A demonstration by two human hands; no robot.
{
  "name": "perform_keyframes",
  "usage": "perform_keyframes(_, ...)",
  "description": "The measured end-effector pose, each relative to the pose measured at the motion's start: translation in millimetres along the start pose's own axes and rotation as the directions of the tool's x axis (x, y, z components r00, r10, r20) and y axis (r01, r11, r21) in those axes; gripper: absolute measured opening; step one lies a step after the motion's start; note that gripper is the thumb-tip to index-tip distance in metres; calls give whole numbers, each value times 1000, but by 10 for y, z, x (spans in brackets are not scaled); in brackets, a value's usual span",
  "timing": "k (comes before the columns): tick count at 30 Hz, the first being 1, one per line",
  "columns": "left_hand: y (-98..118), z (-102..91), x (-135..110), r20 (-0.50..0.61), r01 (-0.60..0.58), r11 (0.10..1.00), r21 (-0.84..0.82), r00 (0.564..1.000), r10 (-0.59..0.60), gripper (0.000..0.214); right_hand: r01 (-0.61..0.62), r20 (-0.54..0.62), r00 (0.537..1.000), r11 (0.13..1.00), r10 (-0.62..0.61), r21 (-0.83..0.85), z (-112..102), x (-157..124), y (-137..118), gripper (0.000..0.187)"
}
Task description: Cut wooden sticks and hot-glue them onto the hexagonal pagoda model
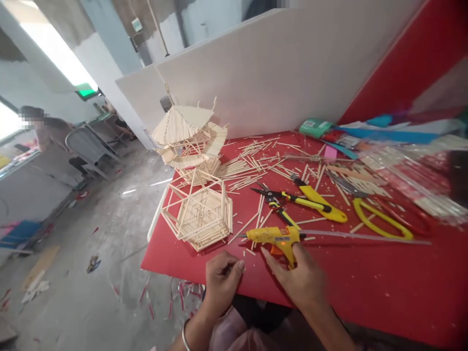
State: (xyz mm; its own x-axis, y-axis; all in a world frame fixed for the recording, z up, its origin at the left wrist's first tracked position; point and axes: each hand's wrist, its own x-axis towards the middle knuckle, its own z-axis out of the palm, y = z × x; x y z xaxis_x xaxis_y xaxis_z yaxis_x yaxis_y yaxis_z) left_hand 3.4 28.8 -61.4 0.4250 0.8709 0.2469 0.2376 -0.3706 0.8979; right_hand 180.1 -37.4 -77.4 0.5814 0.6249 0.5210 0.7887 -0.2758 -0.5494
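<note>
My right hand (305, 279) has its thumb and fingers around the handle of a yellow hot glue gun (272, 236), which lies over the red tabletop with its nozzle to the left. A long clear glue stick (365, 237) sticks out of its back. Curled near the table's front edge, my left hand (222, 279) has thumb and forefinger together; whatever they hold, if anything, is too small to make out. Just beyond that hand stands a hexagonal frame of thin wooden sticks (197, 246). Behind it rises a tiered stick pagoda (183, 127) with slanted roofs.
Yellow-and-black pliers (281, 213), a yellow-handled utility knife (318, 197) and scissors (380, 222) lie beyond the glue gun. Loose wooden sticks (248, 165) spread across the back. Plastic packets (413, 175) are at right. A white panel (256, 83) borders the table; a person (51, 131) sits far left.
</note>
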Motion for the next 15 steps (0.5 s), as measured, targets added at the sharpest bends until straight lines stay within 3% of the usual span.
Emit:
perform_keyframes(3,29,-7,17,17,31,1000,8,999,-31,30,19,-31,999,999,-20,-33,9,-14,3,49)
perform_keyframes(7,59,5,24,6,78,997,17,997,-78,30,10,17,1000,1000,-9,-17,-3,-30,-4,44)
perform_keyframes(15,116,18,54,0,77,992,104,997,-77,33,41,-28,999,999,-42,-24,-63,7,-60,41)
